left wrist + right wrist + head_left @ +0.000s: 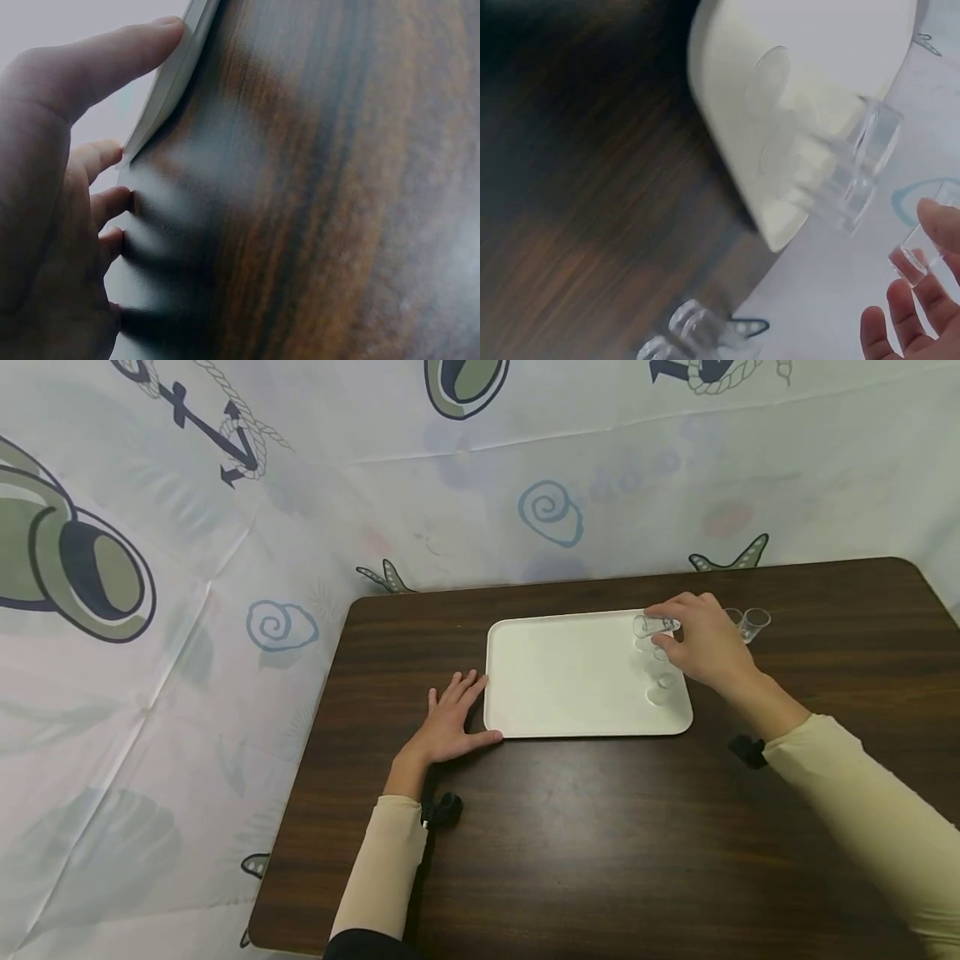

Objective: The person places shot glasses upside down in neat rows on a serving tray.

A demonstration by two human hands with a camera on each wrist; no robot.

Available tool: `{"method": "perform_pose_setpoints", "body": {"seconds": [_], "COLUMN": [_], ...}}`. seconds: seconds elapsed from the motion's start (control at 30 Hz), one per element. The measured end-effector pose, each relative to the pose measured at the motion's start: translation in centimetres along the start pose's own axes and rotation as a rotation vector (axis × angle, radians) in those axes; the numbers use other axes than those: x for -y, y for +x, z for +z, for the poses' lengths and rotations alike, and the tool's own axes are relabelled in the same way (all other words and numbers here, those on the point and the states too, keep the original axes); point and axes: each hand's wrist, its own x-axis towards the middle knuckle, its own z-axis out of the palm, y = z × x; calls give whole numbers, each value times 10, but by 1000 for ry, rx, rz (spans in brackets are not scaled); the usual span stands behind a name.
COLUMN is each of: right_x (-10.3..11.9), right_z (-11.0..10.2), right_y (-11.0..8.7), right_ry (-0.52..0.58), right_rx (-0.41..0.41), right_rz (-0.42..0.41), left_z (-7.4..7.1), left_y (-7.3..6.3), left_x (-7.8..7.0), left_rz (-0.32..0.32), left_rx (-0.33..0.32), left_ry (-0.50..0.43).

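My right hand [705, 639] pinches a small clear shot glass [654, 626] between thumb and fingers, tipped on its side over the right end of a white tray [570, 677]. In the right wrist view the held glass [911, 262] shows at the right edge. Two more clear glasses [877, 135] stand upside down on the tray below it, rims on the surface. My left hand [447, 724] lies at the tray's near left corner, fingers spread, with thumb and index finger touching the rim; the left wrist view shows the thumb [142, 45] along the tray's edge.
Beyond my right hand, a couple of clear glasses [754, 623] stand upright on the dark wooden table [570, 827], right of the tray. A printed cloth [420, 502] hangs behind the table and along its left side.
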Motion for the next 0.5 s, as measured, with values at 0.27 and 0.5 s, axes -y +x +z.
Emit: {"method": "perform_pose_setpoints", "body": {"seconds": [0.27, 0.5], "right_x": [11, 16], "right_z": [19, 27], "right_y": [14, 18], "right_ry": [-193, -285], "right_rx": [37, 54], "right_rz": [-52, -46], "left_z": [-1, 1], "left_y": [0, 1], "left_x": [-1, 2], "left_rz": [3, 2], "left_rx": [4, 2], "left_ry": [1, 3]}}
